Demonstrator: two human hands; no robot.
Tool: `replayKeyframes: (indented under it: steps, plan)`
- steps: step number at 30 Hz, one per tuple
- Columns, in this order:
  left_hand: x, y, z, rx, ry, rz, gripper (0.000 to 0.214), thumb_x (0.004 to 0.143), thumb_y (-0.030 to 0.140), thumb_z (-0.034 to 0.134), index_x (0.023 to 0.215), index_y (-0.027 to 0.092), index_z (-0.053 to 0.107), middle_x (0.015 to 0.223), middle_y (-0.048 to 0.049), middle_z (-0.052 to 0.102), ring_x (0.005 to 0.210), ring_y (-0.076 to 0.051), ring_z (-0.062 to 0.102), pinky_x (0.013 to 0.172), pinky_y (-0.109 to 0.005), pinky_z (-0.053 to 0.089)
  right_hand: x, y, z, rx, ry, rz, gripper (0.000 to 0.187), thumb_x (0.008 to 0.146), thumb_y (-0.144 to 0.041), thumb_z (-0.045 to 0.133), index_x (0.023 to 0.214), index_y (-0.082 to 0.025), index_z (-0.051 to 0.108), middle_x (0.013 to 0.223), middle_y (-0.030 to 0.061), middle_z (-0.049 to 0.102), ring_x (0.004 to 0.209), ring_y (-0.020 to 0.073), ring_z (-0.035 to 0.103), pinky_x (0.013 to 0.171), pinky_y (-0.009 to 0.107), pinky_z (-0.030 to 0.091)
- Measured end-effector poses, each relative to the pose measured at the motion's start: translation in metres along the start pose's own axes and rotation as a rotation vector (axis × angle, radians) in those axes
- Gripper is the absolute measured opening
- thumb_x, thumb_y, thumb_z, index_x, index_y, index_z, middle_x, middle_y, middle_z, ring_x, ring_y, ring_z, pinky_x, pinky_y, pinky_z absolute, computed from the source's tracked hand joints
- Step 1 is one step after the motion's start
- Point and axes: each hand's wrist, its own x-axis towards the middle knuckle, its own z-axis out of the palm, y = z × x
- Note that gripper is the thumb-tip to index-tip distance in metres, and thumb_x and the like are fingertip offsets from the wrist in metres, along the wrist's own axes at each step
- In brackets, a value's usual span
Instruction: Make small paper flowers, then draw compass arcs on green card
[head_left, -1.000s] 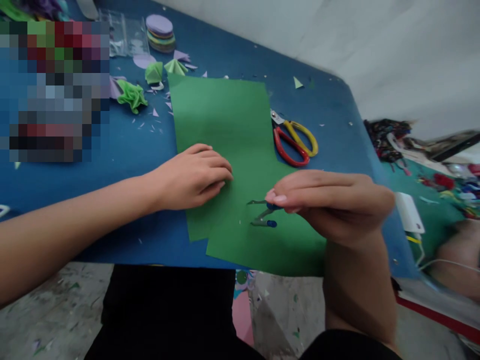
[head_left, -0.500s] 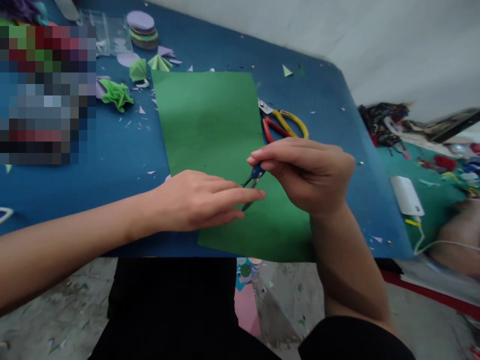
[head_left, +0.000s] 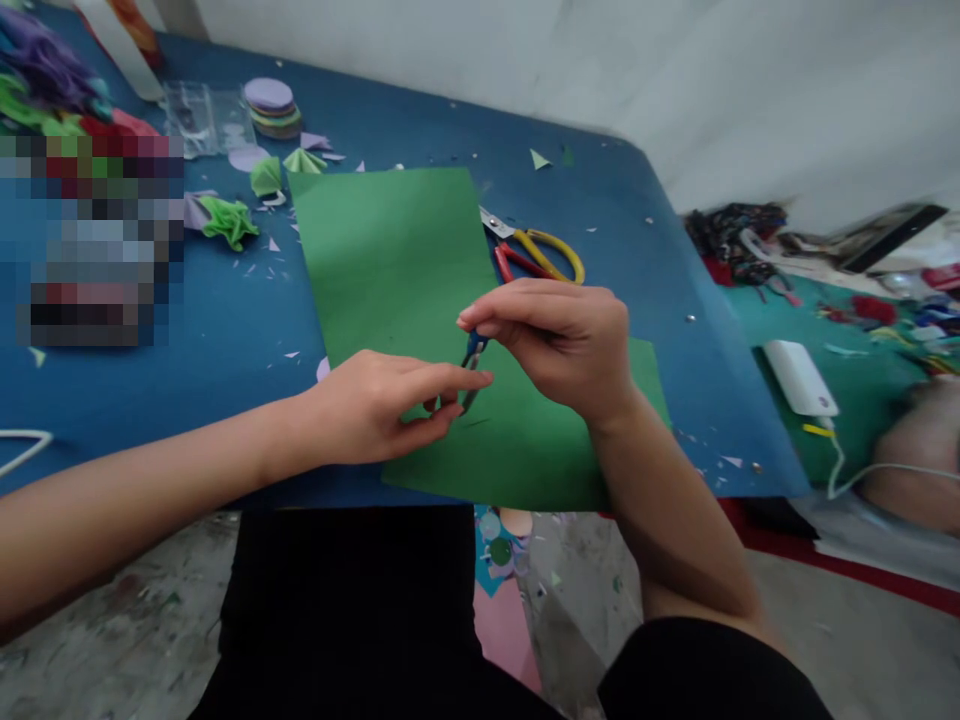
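My right hand pinches the blue top of a drawing compass between thumb and fingertips. The compass stands nearly upright, its metal legs pointing down over a large green paper sheet. From the left, my left hand reaches to the compass legs, with index finger and thumb stretched apart; the index finger crosses in front of the legs. Whether its fingers grip a leg is unclear. A short dark line or shadow lies on the sheet below the compass tip. The sheet's right part runs under my right hand and wrist.
Scissors with yellow and red handles lie by the sheet's right edge. Paper discs are stacked at the back left, near folded green paper pieces. Paper scraps dot the blue table. A white power bank sits at right.
The view has shifted, so most things appear further left. My left index finger and thumb have spread further apart beside the compass legs. My right hand still holds the compass top.
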Motion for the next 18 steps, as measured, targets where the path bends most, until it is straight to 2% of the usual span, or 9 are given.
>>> replayKeyframes:
  steps: [6,12,15,18]
  plan:
    - [0.0003,-0.0035,0.0004,0.004,-0.014,0.003,0.026,0.092,0.022,0.046,0.115,0.019,0.056,0.076,0.0016,0.069,0.063,-0.008,0.065,0.058,-0.017,0.047,0.0003,0.0002,-0.0011,-0.012,0.009,-0.009,0.019,0.085,-0.007,0.06,0.088,-0.022,0.071,0.083,-0.0027,0.074,0.076,0.0094,0.069,0.071,0.02,0.058]
    - [0.0011,-0.007,0.0006,0.12,-0.051,0.047,0.031,0.094,0.024,0.044,0.124,0.018,0.05,0.089,-0.002,0.071,0.072,-0.01,0.067,0.06,-0.017,0.048,-0.0008,0.0012,-0.0015,-0.018,0.037,0.02,0.027,0.082,-0.003,0.061,0.088,-0.027,0.072,0.084,-0.0025,0.074,0.076,0.0112,0.07,0.071,0.021,0.059]
    - [0.002,-0.0063,0.0017,0.155,-0.02,0.029,0.025,0.093,0.025,0.048,0.116,0.018,0.054,0.092,-0.0032,0.07,0.073,-0.011,0.067,0.058,-0.018,0.049,-0.0011,-0.0014,-0.0007,-0.031,0.031,0.002,0.028,0.081,-0.003,0.062,0.09,-0.027,0.072,0.084,-0.0025,0.074,0.077,0.0108,0.07,0.072,0.019,0.058]
    - [0.002,-0.0054,0.0041,0.095,0.055,0.019,0.018,0.093,0.021,0.049,0.108,0.017,0.058,0.087,-0.0024,0.07,0.068,-0.01,0.065,0.058,-0.018,0.048,-0.0011,-0.0047,0.0005,-0.063,0.021,-0.004,0.025,0.081,-0.003,0.062,0.092,-0.024,0.071,0.086,-0.0024,0.074,0.078,0.0093,0.069,0.073,0.018,0.057]
